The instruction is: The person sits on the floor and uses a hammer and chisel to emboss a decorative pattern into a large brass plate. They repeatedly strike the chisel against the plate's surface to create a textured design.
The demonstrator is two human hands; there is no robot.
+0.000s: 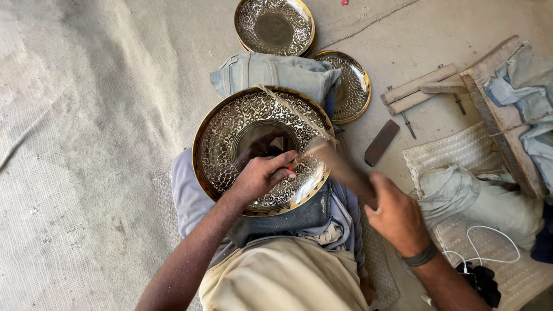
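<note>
The big brass plate (264,151) shines gold at the rim, with silvery scrollwork engraved around a plain centre. Two smaller plates (275,26) share that pattern. Pale blue denim cushion (271,72), beige woven floor mat (86,144), white cable (481,242).

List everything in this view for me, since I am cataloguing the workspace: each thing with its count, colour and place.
Engraved metal plate: one, brass and silver, on folded cloth in the lap, tied by a cord.
Other plates: two, same colours, on the mat beyond it.
Folded cloth: one, grey-blue, under the plate's far edge.
Wooden blocks: a pair, pale, right of the plates.
Dark bar: one, brown, on the mat.
White cable: one, lower right.
Left hand: on the plate, pinching a thin tool.
Right hand: gripping a blurred wooden mallet.
</note>
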